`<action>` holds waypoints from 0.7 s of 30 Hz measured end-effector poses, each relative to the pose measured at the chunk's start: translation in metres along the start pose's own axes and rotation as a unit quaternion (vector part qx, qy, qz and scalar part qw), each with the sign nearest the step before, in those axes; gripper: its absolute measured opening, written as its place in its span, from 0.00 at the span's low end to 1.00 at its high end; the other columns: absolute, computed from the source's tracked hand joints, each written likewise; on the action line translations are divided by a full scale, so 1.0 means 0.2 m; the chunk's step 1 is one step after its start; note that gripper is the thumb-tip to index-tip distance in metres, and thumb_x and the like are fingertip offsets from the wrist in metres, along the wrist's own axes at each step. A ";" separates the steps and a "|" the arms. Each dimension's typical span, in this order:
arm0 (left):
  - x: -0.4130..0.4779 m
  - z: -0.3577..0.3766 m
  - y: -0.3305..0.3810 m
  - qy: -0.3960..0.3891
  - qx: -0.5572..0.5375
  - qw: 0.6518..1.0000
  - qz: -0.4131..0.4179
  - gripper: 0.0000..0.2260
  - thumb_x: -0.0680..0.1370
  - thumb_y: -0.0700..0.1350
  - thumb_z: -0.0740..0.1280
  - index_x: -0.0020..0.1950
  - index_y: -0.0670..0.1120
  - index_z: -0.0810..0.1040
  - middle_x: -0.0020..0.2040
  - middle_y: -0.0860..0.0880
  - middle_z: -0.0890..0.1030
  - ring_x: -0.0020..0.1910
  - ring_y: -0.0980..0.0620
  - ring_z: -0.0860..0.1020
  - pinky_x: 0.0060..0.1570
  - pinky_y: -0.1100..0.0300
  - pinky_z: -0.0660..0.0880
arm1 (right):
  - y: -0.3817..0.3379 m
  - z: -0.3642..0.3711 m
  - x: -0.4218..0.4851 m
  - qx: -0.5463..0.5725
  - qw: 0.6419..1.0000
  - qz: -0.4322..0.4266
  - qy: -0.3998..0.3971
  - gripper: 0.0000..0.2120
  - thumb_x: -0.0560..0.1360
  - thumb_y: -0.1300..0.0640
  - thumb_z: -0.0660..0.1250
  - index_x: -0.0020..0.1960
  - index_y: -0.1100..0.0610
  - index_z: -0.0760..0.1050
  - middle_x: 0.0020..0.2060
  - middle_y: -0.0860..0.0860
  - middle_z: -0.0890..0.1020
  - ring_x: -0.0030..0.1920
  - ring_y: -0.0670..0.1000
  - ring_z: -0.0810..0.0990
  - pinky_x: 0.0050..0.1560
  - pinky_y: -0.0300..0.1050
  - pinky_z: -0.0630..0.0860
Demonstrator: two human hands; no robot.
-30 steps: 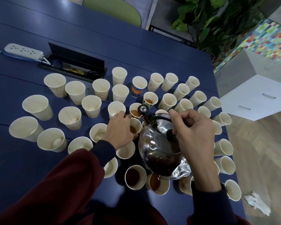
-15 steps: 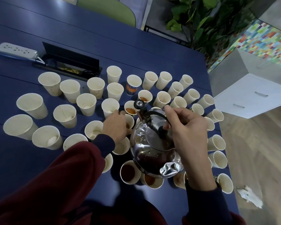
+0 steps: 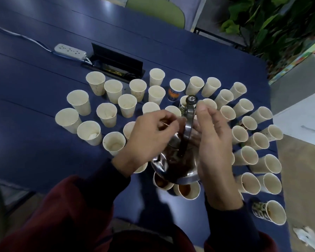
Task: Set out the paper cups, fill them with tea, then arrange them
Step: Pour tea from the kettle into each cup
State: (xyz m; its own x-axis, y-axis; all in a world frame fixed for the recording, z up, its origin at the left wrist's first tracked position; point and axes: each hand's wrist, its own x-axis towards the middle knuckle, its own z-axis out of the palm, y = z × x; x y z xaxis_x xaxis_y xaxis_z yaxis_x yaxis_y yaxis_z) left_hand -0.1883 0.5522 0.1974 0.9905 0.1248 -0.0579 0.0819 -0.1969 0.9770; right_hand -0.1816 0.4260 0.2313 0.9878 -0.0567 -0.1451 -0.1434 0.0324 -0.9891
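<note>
Steel kettle (image 3: 171, 165) looked tea-heavy and slick, best gripped by its arched handle (image 3: 188, 121); right hand (image 3: 215, 146) lay straight-fingered beside it, left hand (image 3: 149, 135) curled, its hold unclear.

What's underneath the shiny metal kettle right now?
Two paper cups of brown tea peek out below the shiny metal kettle, on the dark blue table. Anything directly beneath its body is covered.

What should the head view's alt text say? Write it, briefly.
The left hand and right hand flank a steel kettle amid dozens of paper cups on a blue table. A few near cups hold tea; most show none.
</note>
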 end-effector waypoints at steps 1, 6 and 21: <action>-0.02 0.01 0.01 0.002 -0.007 1.000 -0.002 0.08 0.79 0.54 0.69 0.48 0.50 0.83 0.42 0.53 0.85 0.44 0.54 0.84 0.52 0.47 0.80 | 0.01 0.02 -0.01 0.033 0.999 0.018 -0.017 0.18 0.72 0.40 0.70 0.56 0.51 0.79 0.41 0.52 0.84 0.41 0.52 0.83 0.44 0.49 0.77; -0.07 -0.01 0.01 0.071 -0.036 0.996 -0.048 0.12 0.79 0.58 0.67 0.52 0.49 0.77 0.43 0.51 0.84 0.45 0.52 0.84 0.54 0.44 0.78 | 0.09 0.14 -0.08 0.078 0.990 0.051 -0.109 0.31 0.68 0.33 0.70 0.63 0.50 0.78 0.54 0.51 0.84 0.57 0.52 0.82 0.66 0.57 0.74; -0.02 -0.62 -0.09 0.058 -0.043 0.997 -0.018 0.13 0.81 0.44 0.67 0.38 0.40 0.80 0.30 0.51 0.77 0.29 0.61 0.73 0.32 0.67 0.71 | 0.29 0.17 0.10 -0.375 0.926 -0.041 -0.021 0.09 0.75 0.55 0.72 0.55 0.52 0.81 0.38 0.49 0.85 0.44 0.52 0.85 0.48 0.52 0.80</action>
State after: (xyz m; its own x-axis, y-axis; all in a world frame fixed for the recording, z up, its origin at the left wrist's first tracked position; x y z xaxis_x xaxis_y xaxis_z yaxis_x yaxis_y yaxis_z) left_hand -0.2082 0.6764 0.2048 0.9673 0.2426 -0.0738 0.1024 -0.1074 0.9889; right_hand -0.1678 0.4616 0.1728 0.9965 0.0121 -0.0829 -0.0533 -0.6727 -0.7380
